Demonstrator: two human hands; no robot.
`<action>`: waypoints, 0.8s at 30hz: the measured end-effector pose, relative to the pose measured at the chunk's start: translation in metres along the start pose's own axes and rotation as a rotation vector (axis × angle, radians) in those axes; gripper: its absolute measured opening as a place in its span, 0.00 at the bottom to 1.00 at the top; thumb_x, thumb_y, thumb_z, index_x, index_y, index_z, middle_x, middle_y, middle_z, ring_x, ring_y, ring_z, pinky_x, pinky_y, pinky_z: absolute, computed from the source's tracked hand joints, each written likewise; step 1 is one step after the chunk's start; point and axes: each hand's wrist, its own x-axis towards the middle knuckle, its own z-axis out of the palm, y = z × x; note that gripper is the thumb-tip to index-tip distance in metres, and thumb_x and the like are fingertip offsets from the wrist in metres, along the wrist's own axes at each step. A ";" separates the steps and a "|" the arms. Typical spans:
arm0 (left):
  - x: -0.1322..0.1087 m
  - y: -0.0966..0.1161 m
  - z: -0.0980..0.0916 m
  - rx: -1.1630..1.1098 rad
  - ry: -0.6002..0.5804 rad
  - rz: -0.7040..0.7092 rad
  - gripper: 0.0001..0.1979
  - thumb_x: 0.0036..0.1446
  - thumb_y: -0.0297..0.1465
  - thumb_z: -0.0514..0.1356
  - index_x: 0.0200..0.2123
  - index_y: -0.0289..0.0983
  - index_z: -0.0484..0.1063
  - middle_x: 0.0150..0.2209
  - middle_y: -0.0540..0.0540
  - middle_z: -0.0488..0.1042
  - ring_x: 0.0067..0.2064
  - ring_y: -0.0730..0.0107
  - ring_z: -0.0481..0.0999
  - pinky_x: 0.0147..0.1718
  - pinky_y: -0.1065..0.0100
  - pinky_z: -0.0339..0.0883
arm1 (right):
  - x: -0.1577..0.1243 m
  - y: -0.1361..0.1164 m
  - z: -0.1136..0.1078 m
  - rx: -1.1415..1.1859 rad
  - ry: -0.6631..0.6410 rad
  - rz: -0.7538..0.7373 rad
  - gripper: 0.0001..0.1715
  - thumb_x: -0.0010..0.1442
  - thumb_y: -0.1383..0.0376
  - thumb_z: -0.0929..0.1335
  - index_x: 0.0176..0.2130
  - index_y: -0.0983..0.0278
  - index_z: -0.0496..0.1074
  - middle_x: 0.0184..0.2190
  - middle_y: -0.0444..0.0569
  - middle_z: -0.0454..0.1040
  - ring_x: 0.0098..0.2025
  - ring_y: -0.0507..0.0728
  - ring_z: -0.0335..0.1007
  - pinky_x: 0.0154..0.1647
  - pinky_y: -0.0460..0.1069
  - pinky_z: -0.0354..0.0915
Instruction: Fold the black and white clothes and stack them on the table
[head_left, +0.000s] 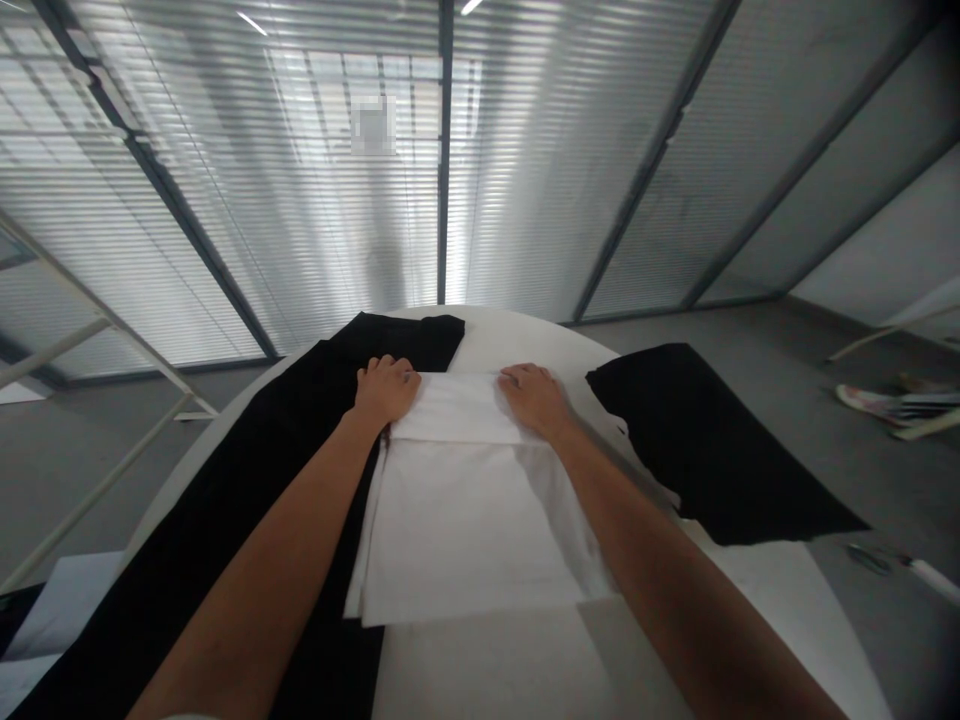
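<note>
A white cloth (pixel 457 530) lies on the round white table in front of me, its far part folded over into a narrow band. At the left end of that band, my left hand (pixel 388 390) is closed on the folded edge, fingers curled and partly hidden. My right hand (pixel 534 398) grips the right end of the same band, with its thumb turned inward. Under my left forearm, and partly beneath the white cloth's left side, runs a long black cloth (pixel 225 480). Another black cloth (pixel 720 450) lies to the right of my right forearm.
The white table (pixel 517 335) has a curved far edge, and the right black cloth reaches past its rim. Glass panels with blinds (pixel 337 200) stand beyond. A pale metal frame (pixel 97 310) is at the left. Shoes (pixel 885 400) show at the right.
</note>
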 end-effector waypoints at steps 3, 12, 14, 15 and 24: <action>-0.001 0.001 0.000 0.009 -0.001 -0.006 0.17 0.61 0.38 0.46 0.45 0.41 0.72 0.48 0.39 0.70 0.51 0.51 0.65 0.48 0.50 0.60 | 0.000 0.000 0.000 -0.003 0.002 0.000 0.24 0.65 0.56 0.56 0.52 0.59 0.72 0.54 0.51 0.70 0.55 0.62 0.63 0.55 0.56 0.57; 0.001 0.000 0.003 -0.002 0.016 -0.004 0.17 0.61 0.38 0.47 0.44 0.42 0.72 0.47 0.40 0.70 0.50 0.51 0.66 0.47 0.50 0.60 | 0.000 0.001 0.001 0.008 0.010 -0.010 0.24 0.65 0.57 0.57 0.51 0.59 0.72 0.54 0.52 0.70 0.55 0.62 0.62 0.56 0.57 0.56; 0.002 -0.001 0.003 -0.003 0.016 -0.004 0.17 0.61 0.38 0.47 0.43 0.42 0.72 0.47 0.40 0.71 0.50 0.50 0.66 0.47 0.50 0.60 | 0.001 0.001 0.000 0.010 0.013 -0.006 0.23 0.65 0.57 0.57 0.51 0.59 0.73 0.54 0.51 0.70 0.55 0.62 0.63 0.56 0.57 0.56; 0.002 -0.002 0.003 -0.004 0.015 0.000 0.17 0.61 0.38 0.46 0.44 0.42 0.72 0.47 0.40 0.70 0.50 0.50 0.66 0.47 0.49 0.60 | 0.001 0.000 0.000 0.009 0.011 -0.003 0.23 0.65 0.57 0.57 0.51 0.59 0.73 0.54 0.51 0.70 0.55 0.62 0.63 0.55 0.57 0.57; 0.010 -0.015 -0.009 -0.065 -0.111 0.070 0.18 0.60 0.38 0.46 0.43 0.43 0.74 0.47 0.40 0.72 0.51 0.48 0.68 0.48 0.47 0.61 | 0.000 -0.001 -0.002 -0.014 0.006 -0.002 0.23 0.65 0.58 0.56 0.50 0.59 0.73 0.54 0.53 0.70 0.55 0.62 0.63 0.55 0.57 0.57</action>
